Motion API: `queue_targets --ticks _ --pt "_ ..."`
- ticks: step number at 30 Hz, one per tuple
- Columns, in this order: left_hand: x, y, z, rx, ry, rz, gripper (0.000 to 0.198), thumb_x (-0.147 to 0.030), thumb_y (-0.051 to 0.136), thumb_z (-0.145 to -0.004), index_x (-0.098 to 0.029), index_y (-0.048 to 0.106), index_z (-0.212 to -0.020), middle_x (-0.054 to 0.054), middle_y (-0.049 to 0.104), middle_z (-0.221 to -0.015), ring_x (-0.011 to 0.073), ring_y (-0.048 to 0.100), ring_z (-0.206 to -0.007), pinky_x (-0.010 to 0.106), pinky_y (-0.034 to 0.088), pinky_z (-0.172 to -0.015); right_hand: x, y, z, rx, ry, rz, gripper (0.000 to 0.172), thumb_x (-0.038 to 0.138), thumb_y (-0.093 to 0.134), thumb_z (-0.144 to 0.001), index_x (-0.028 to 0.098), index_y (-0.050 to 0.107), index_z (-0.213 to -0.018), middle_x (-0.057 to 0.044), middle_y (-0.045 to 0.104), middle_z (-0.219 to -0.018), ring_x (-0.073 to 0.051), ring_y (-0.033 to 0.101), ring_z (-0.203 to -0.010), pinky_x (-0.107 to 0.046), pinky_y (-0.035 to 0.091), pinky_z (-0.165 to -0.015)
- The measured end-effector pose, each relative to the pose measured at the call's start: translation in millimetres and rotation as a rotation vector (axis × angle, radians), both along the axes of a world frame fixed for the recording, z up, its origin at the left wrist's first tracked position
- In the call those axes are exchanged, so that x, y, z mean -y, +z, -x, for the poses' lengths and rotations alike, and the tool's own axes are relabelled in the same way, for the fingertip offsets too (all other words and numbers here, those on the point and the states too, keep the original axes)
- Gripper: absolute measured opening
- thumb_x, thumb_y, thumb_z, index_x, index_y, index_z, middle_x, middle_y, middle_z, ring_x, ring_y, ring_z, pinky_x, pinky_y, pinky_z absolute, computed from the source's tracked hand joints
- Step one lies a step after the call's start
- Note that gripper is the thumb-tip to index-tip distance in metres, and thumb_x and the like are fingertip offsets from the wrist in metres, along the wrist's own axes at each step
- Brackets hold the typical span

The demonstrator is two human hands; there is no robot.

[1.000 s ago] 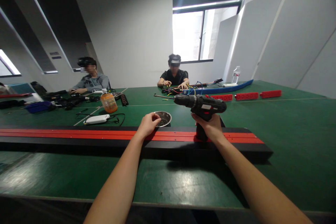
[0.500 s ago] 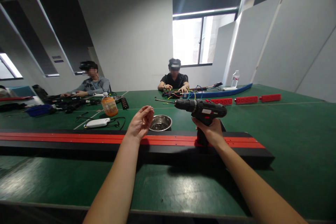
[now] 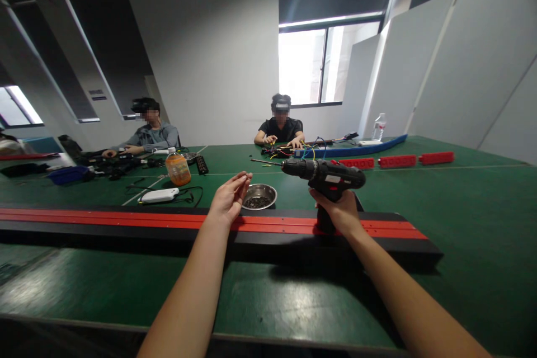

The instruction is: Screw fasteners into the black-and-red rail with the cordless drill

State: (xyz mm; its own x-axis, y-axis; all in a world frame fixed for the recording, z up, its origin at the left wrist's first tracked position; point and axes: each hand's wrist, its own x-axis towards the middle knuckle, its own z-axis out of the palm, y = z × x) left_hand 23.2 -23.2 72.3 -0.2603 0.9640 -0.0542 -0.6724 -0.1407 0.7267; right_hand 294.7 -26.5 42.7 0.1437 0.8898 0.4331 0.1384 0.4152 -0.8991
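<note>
My right hand (image 3: 338, 210) is wrapped round the grip of a black cordless drill (image 3: 325, 173), held above the table. Its long thin bit (image 3: 265, 161) points left, towards my left hand (image 3: 230, 197). The fingers of that hand are pinched together near the tip of the bit; whatever is between them is too small to make out. Just behind it stands a steel bowl (image 3: 268, 197) with many small dark screws (image 3: 255, 201) in it. Under both hands lies a long black bar (image 3: 268, 241) with a red strip (image 3: 268, 225) along its top.
A white power bank (image 3: 158, 196) with a cable and a bottle of orange drink (image 3: 178, 169) stand at left. Red blocks (image 3: 396, 161) and a blue curved strip (image 3: 364, 149) lie at back right. Two people sit across the table, one handling coloured wires (image 3: 289, 151).
My left hand has shifted slightly right relative to the bowl, its fingers still pinched. The drill stays in my right hand, nearly unmoved. The whole view has moved a little.
</note>
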Motion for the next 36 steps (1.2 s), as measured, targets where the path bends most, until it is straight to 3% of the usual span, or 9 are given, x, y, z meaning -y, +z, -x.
queue_targets --ticks 9,20,23,36 --pt "6.9 7.2 0.1 -0.051 -0.040 -0.086 0.019 -0.009 0.077 -0.077 -0.018 0.068 -0.092 -0.002 0.072 -0.080 0.0072 0.070 -0.068 0.015 0.056 -0.062 -0.5 -1.7 -1.8 0.036 -0.003 -0.007 0.038 0.054 0.084 -0.063 0.018 0.070 -0.063 -0.007 0.069 -0.059 -0.024 0.066 -0.055 -0.033 0.051 -0.055" --pt "27.6 46.8 -8.0 -0.439 0.234 -0.334 0.037 -0.029 0.087 -0.066 -0.021 0.069 -0.097 0.000 0.074 -0.094 0.0095 0.068 -0.074 0.017 0.048 -0.060 1.5 0.2 -2.0 0.071 0.010 -0.056 0.039 0.055 0.081 -0.067 0.018 0.072 -0.069 -0.007 0.071 -0.062 -0.025 0.067 -0.058 -0.034 0.050 -0.056" --pt "28.4 49.9 -10.3 -0.501 0.276 -0.348 0.037 -0.029 0.089 -0.063 -0.019 0.070 -0.093 0.000 0.073 -0.086 0.0100 0.067 -0.070 0.018 0.047 -0.058 2.1 1.3 -1.6 0.077 0.004 -0.055 0.039 0.055 0.081 -0.067 0.017 0.071 -0.069 -0.007 0.070 -0.061 -0.025 0.067 -0.057 -0.034 0.050 -0.056" --pt "27.6 53.2 -9.0 -0.590 0.206 -0.404 0.034 -0.029 0.089 -0.062 -0.017 0.071 -0.089 0.002 0.071 -0.078 0.0101 0.064 -0.063 0.019 0.047 -0.055 -1.3 -1.6 -2.4 0.056 0.051 -0.051 0.035 0.051 0.081 -0.069 0.017 0.072 -0.073 -0.006 0.072 -0.064 -0.025 0.069 -0.060 -0.034 0.052 -0.060"
